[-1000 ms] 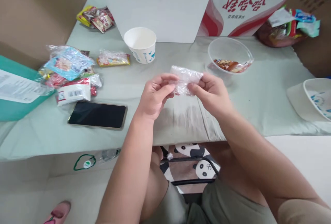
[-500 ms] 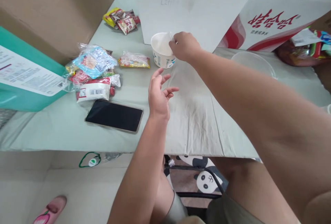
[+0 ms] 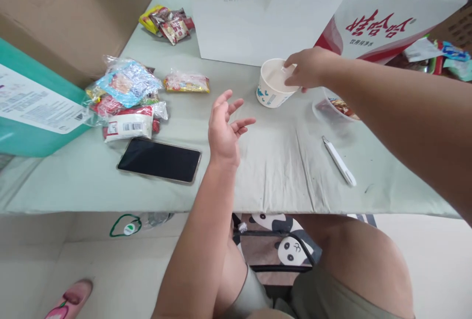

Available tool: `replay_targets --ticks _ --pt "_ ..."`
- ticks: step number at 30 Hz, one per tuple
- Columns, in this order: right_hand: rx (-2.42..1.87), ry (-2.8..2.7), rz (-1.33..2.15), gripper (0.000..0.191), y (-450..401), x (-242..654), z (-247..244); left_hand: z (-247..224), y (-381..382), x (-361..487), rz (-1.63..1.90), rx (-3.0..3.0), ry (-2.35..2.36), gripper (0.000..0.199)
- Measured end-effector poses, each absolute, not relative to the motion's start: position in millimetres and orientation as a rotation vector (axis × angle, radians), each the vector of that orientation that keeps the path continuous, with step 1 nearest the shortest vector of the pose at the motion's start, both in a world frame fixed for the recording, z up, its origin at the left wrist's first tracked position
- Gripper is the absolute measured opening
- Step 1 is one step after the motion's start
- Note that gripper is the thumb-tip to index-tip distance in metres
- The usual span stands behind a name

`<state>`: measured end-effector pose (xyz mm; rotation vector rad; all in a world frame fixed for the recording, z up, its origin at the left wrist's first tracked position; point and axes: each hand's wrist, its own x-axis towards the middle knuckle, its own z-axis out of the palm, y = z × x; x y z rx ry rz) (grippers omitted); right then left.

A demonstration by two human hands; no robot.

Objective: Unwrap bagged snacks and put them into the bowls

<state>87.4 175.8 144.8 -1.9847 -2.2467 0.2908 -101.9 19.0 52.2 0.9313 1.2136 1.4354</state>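
Note:
My right hand (image 3: pixel 309 68) reaches across the table and grips the right rim of a white paper tub (image 3: pixel 271 94) with blue print, its fingers dipping over the edge. The tub has an open top; its inside looks white, and part of it is covered by the hand. Closer to me, my left hand (image 3: pixel 226 130) is raised above the table with fingers spread, holding nothing. Left of that hand lies a black phone (image 3: pixel 160 160), screen up. Behind the phone sit a small snack packet (image 3: pixel 187 82) and a pile of wrapped snacks (image 3: pixel 127 83).
A clear plastic bowl (image 3: pixel 324 107) with packets inside stands under my right forearm. Nearer lies a slim white tool with a metal tip (image 3: pixel 339 161). White boxes (image 3: pixel 265 14) line the back; a cardboard box (image 3: pixel 73 19) and green package (image 3: pixel 40 112) stand left.
My right hand and the paper tub have moved to the right, away from the snack packet. The clear bowl's contents and the white tool now show. My left hand stays nearly still.

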Motion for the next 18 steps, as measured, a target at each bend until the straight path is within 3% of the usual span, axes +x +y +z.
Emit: replay_targets --ticks 3,6,9,12,14,18 --pt "-2.291 -2.243 -0.027 0.032 165.0 88.9 157.0 47.0 18.1 -105.6 1.439 1.006 1.233 0.064" --pt "-2.322 -2.186 -0.144 0.017 167.4 85.1 169.2 47.4 16.5 -108.3 1.443 0.984 1.239 0.062" --pt "-2.343 -2.189 -0.213 0.026 173.2 71.0 181.8 50.2 15.6 -109.2 1.484 0.864 1.23 0.058" --pt "-2.14 -2.318 -0.242 0.012 169.0 38.1 190.9 52.9 16.6 -109.7 1.54 0.763 1.222 0.052" --pt "-1.878 -2.475 -0.172 0.029 161.5 7.2 188.1 56.5 17.7 -111.0 1.621 0.705 1.225 0.044" --pt "-1.436 -2.749 0.112 0.044 150.1 -56.8 150.4 74.7 17.4 -117.0 1.911 0.237 1.251 0.023"
